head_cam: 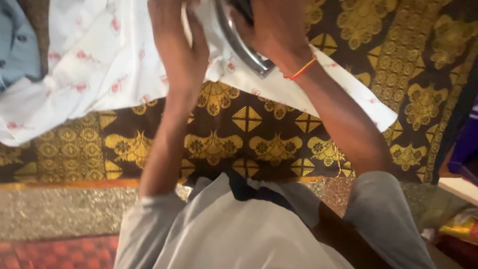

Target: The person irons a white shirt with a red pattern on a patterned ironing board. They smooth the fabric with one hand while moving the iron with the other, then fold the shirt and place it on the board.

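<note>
Pressing down at the far edge of the view, the right hand (279,30) wraps its grip around the handle of a metal iron (244,47), fingers closed over the dark top while the shiny sole plate shows beneath the palm. A red and yellow thread bracelet (301,69) circles that wrist. The iron sits on a white cloth with small pink prints (94,60), which spreads across the far left and trails to the right under the forearm. Just left of the iron, the left hand (179,50) lies on the same cloth; its back faces the camera, and whether its grip is flat or pinching the fabric cannot be told.

Under the cloth, the bench is covered by a dark brown spread with gold woven motifs (239,139), running the full width. A grey-blue garment (17,45) lies at the far left corner, touching the white cloth. Nearest the camera, the person's light grey shirt (229,234) fills the lower middle, with both forearms reaching away from it. A glittery patterned strip (59,209) borders the near edge of the spread.
</note>
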